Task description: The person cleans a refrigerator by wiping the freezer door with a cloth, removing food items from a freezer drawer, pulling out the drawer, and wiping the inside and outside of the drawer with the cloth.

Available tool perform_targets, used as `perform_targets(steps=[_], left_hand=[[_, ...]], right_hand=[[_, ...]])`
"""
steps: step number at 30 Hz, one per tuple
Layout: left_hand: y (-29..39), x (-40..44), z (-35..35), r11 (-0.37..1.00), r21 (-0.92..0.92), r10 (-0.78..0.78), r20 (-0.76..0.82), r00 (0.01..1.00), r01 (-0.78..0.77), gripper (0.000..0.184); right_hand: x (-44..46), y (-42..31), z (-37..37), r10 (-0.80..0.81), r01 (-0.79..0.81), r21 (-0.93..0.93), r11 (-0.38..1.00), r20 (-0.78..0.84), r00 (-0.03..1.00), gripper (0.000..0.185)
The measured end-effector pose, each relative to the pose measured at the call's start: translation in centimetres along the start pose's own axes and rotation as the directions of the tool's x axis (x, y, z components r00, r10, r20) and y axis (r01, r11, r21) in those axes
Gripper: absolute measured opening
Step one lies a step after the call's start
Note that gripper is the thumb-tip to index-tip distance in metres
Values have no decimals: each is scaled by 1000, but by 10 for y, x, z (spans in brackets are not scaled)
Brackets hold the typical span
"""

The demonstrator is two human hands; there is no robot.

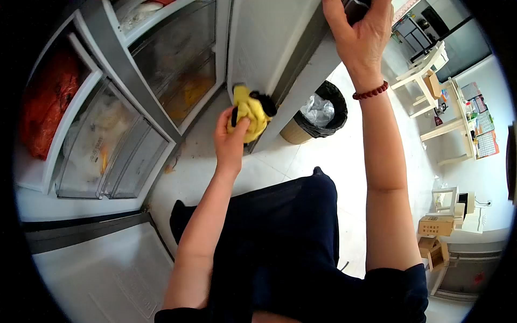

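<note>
We grasp the bunched yellow cloth point(252, 114) in our left hand point(229, 139), low on the fridge door point(264, 43)!
Should the door swing, our left fingers risk a pinch; our right hand point(365, 33) is higher up the door, cropped, so we can't tell its grip. Just outside the door sits the bin point(293, 131), which a wider swing could knock; on its inner side, drawers point(89, 156) hem us in.

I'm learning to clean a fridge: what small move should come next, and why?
Perhaps slide the yellow cloth along the lower end of the open door: the left hand holds it there, while the right hand is at the door's edge.
</note>
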State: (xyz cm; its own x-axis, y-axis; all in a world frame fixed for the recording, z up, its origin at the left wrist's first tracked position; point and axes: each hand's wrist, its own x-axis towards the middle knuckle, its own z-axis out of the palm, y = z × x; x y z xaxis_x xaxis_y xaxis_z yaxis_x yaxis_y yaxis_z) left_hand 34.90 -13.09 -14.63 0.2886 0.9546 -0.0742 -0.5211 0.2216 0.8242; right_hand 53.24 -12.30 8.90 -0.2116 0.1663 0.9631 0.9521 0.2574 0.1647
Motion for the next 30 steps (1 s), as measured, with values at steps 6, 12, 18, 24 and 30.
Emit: perform_targets(steps=[6,12,18,24,30], left_hand=[[-21,37,65,96,586,769,469,434,-804,47],[-180,38,-17,498,740,401,265,877,-452,33],[-137,44,4,685,621,396,121,910,-381,27],[-60,62,88,465,515,587,429,686,-720,39],[-142,81,66,449,746,267,414,870,-492,37]], right_hand=[[-4,18,9,-81,98,163,982,-109,991,49],[-19,52,13,57,8,539,842,-102,993,50],[-10,67,13,-264,311,144,940,-272,925,52],[-24,100,1,-183,220,201,955,-187,965,49],[-35,136,-14,-127,153,192,969,-140,982,48]])
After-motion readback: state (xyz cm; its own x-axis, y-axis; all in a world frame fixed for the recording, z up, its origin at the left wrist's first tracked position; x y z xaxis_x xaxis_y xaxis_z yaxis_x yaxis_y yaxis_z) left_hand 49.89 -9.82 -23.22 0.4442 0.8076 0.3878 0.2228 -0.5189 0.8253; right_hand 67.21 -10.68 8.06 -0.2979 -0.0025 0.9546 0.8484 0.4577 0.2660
